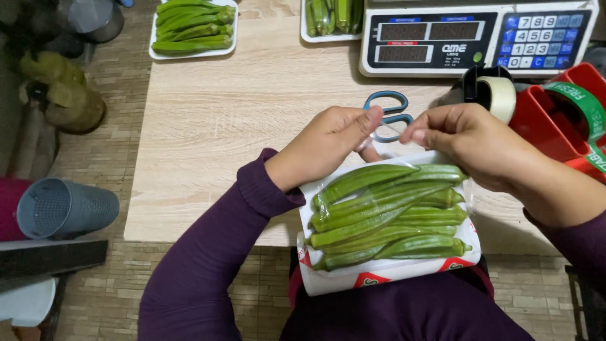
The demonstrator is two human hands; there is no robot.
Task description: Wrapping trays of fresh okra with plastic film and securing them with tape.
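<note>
Your okra tray [388, 218] sits on your lap at the table edge, already bagged, while your left hand [328, 142] and right hand [470, 142] pinch the bag's open end, unsealed yet.

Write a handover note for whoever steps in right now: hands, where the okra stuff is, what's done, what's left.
Left hand and right hand: both pinch the clear wrap at the far edge of the okra tray.
That tray sits at the near table edge, against the person's lap, with film over the pods.
Scissors lie just beyond the hands; tape dispenser at right; scale at the far edge.
Done: tray filled and covered.
Left: far edge of the film looks unsealed. Two more okra trays wait at the far side; can't tell if they're wrapped.
</note>
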